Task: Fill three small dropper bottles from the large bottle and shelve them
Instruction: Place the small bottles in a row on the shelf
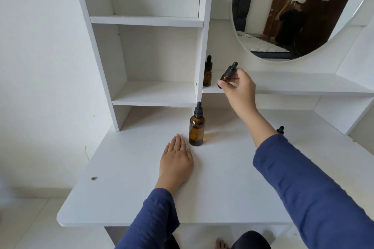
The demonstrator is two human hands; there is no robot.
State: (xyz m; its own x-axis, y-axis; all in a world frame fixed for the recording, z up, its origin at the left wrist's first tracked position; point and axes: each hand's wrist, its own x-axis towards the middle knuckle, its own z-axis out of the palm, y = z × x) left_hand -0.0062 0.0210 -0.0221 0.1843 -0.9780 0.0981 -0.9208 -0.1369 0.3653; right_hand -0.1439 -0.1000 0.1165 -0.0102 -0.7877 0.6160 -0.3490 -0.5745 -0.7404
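Observation:
The large amber dropper bottle (196,127) stands upright on the white desk (125,178), capped with a black dropper. My left hand (176,159) lies flat on the desk just left of it, holding nothing. My right hand (238,85) grips a small amber dropper bottle (227,74), tilted, just above the low shelf (303,85) under the mirror. Another small dropper bottle (207,72) stands upright on that shelf's left end, against the cabinet side. A third small bottle's black dropper top (280,130) peeks out behind my right forearm on the desk.
A white open shelf unit (153,91) with bare compartments rises at the back left. A round mirror (293,16) hangs at the upper right and reflects a person and a bed. A screw hole (93,178) marks the desk's left side.

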